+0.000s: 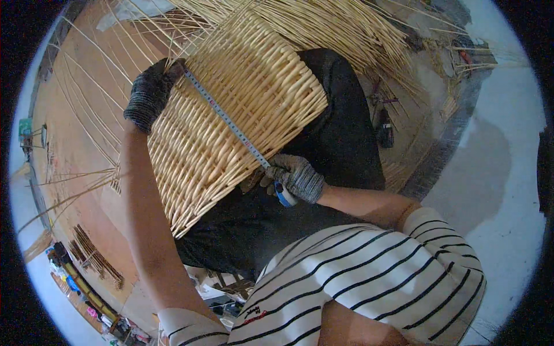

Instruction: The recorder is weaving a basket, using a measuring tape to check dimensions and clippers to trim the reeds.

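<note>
A pale woven wicker panel (242,98) lies over my dark-trousered lap, long rods fanning from its far and left edges. A steel measuring tape (222,113) stretches diagonally across the weave. My left hand (152,92), in a dark knitted glove, grips the tape's upper end at the panel's upper left edge. My right hand (297,177), in a grey glove, is closed on the blue and white tape case (284,196) at the panel's lower right edge.
Loose willow rods (358,32) lie heaped beyond the panel. A wooden board (86,144) spreads to the left, with short rods (98,259) near a strip of small items (75,288). A dark tool (385,127) lies right of my knee, before a pale floor (485,190).
</note>
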`<state>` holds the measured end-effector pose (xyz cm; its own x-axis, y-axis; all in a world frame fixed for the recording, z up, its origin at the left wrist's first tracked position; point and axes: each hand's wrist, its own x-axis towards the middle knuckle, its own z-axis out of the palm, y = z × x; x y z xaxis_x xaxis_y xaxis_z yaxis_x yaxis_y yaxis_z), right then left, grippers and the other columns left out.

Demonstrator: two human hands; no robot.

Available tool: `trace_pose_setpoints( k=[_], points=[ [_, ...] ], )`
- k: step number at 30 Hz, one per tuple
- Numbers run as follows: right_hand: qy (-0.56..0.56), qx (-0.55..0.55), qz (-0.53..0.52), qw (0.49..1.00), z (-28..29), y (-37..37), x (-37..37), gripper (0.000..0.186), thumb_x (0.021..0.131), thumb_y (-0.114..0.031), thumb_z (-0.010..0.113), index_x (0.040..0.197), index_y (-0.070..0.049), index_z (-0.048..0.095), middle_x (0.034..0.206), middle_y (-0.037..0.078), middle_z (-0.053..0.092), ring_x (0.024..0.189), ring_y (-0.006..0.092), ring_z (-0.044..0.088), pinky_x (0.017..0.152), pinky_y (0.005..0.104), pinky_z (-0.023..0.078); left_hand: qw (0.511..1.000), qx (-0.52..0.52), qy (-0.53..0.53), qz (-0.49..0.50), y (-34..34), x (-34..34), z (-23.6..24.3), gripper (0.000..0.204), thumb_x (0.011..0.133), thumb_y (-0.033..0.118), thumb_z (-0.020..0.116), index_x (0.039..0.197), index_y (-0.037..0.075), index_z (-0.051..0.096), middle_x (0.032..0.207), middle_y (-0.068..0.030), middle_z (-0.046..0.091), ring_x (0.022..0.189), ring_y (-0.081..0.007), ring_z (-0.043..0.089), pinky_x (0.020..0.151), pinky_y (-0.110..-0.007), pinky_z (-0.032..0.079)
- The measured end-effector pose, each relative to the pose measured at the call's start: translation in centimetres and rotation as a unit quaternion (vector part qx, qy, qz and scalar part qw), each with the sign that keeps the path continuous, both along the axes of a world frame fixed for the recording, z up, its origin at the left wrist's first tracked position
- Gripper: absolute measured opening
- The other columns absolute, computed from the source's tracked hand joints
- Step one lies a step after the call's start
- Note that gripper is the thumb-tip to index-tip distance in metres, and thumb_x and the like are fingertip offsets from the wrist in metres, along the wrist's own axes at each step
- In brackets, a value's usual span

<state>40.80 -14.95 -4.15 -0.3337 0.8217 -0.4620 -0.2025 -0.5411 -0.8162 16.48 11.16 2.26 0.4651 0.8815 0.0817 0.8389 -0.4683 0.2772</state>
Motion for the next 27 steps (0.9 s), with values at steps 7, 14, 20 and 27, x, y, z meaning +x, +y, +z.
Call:
trace_pose_setpoints(
  k=[7, 14, 20, 27],
  points=[
    [-0.067, 0.016, 0.041, 0.997, 0.3, 0.5, 0.4, 0.02, 0.089, -0.018, 0.049, 0.097, 0.0, 0.054, 0.078, 0.008, 0.062, 0.066, 0.0133, 0.059, 0.06, 0.0262, 0.05, 0.994, -0.02, 0.103, 0.007, 0.0, 1.4, 0.7, 0.023, 0.09, 0.019, 0.043, 0.104, 0.011, 0.059, 0.105, -0.0117, 0.06, 0.101, -0.0275, 0.054, 0.089, -0.035, 0.041],
    [-0.095, 0.032, -0.046, 0.994, 1.3, 0.0, 2.7, 0.018, 0.088, -0.017, 0.05, 0.095, -0.002, 0.057, 0.079, 0.006, 0.061, 0.071, 0.013, 0.059, 0.06, 0.0255, 0.049, 0.979, -0.065, 0.037, 0.189, 1.5, 6.8, 2.1, 0.055, 0.065, 0.052, 0.067, 0.097, 0.007, 0.061, 0.096, -0.0145, 0.063, 0.093, -0.0298, 0.058, 0.081, -0.038, 0.044],
    [-0.185, 0.081, -0.018, 0.979, 0.6, -0.2, 4.8, 0.016, 0.088, -0.013, 0.045, 0.086, -0.003, 0.057, 0.073, 0.008, 0.06, 0.065, 0.0142, 0.058, 0.059, 0.0275, 0.048, 0.976, -0.03, 0.085, 0.197, 1.8, 8.1, 2.8, 0.059, 0.072, 0.059, 0.055, 0.083, 0.002, 0.06, 0.093, -0.0209, 0.058, 0.091, -0.0329, 0.057, 0.077, -0.038, 0.044],
    [-0.209, 0.148, -0.087, 0.963, 0.1, -0.8, 5.2, 0.014, 0.084, -0.013, 0.046, 0.088, -0.005, 0.056, 0.072, 0.005, 0.062, 0.059, 0.0138, 0.058, 0.052, 0.028, 0.047, 0.952, -0.062, 0.092, 0.284, 2.8, 6.0, 2.7, 0.044, 0.078, 0.047, 0.051, 0.08, 0.004, 0.061, 0.088, -0.0137, 0.061, 0.083, -0.0284, 0.059, 0.073, -0.039, 0.045]
  ],
)
